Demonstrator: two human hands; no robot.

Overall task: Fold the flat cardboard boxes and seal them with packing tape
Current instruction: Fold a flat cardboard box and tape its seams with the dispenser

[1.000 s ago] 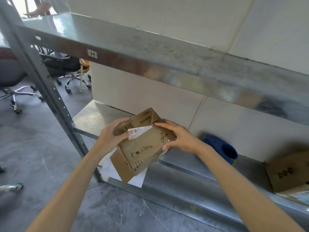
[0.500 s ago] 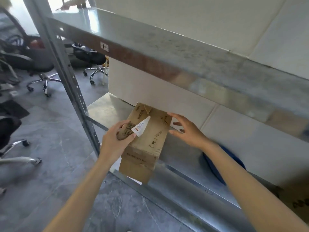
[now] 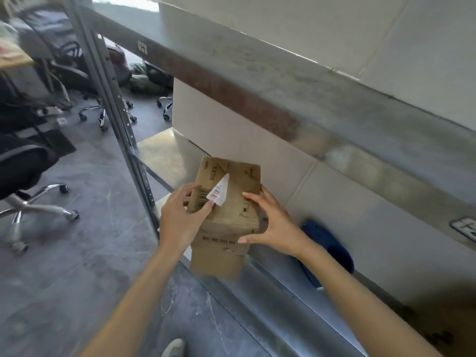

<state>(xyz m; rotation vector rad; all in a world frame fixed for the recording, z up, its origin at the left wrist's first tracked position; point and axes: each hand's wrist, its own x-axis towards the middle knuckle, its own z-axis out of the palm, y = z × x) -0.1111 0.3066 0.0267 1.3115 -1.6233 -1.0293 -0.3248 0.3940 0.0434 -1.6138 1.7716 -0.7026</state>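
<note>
Boxes: one cardboard box (image 3: 226,215).
Left hand (image 3: 180,220): 9 o'clock, pinching its edge.
Right hand (image 3: 273,225): 3 o'clock, fingers spread, gripping.

Too blurred to read: print on the cardboard box (image 3: 226,228). Half hidden behind the right forearm (image 3: 360,300): a blue object (image 3: 334,253). Cut by the bottom edge: a shoe (image 3: 173,349).
</note>
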